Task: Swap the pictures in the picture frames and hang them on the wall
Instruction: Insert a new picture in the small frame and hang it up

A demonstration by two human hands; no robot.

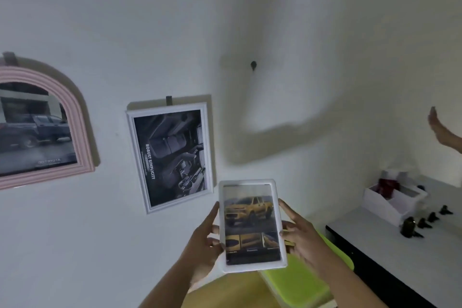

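Note:
I hold a white rounded picture frame (252, 225) upright in front of the wall; it shows a yellow pickup truck. My left hand (205, 237) grips its left edge, and my right hand (298, 232) grips its right edge. A bare dark wall hook (253, 65) sticks out of the wall above the frame. A white rectangular frame (171, 155) with a dark car-interior picture hangs to the left. Further left hangs a pink arched frame (40, 127) showing a dark truck.
A grey-topped dark table (390, 245) stands at the right with a white box (395, 197) and several small dark bottles (422, 222). A lime-green seat (300, 280) is below the held frame. Another person's hand (442, 130) shows at the right edge.

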